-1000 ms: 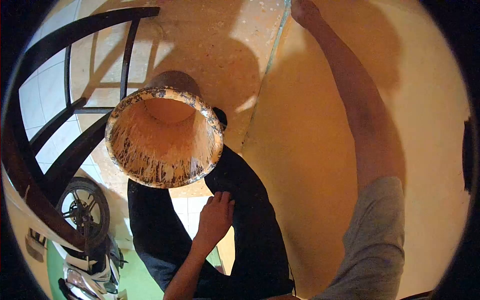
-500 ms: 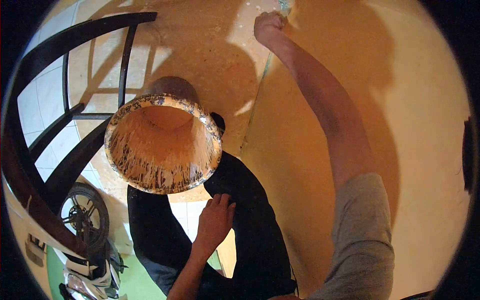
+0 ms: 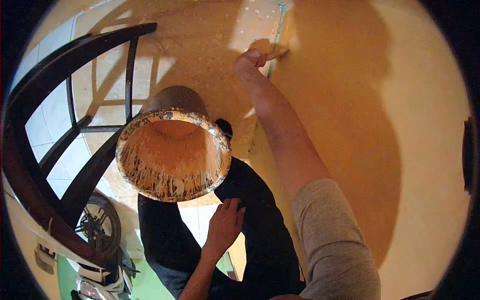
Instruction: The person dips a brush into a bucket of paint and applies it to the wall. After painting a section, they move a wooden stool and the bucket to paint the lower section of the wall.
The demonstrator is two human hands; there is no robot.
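My left hand [image 3: 226, 224] rests on the dark trouser leg [image 3: 265, 215], its fingers loosely bent and slightly apart, holding nothing. Farther up, my right hand [image 3: 252, 59] is closed near the greenish seam [image 3: 280, 25] between two orange-tan surfaces. A thin tip points right from its fingers toward the orange surface; whether it is a finger or a held tool is unclear. A bucket [image 3: 177, 192] with a paint-spattered rim stands in front of my legs, its mouth toward me and orange paint coating its inside. Neither hand touches it.
A dark curved frame with bars [image 3: 130, 75] stands at the left, with pale tiles [image 3: 55, 112] behind it. A motorcycle wheel [image 3: 102, 225] is at the lower left, over a green floor [image 3: 150, 275]. Broad shadows fall across the orange surface [image 3: 345, 125] at the right.
My right hand has moved down and a little left along the seam, and a thin tip now shows at its fingers. The bucket and my left hand appear slightly farther right and lower.
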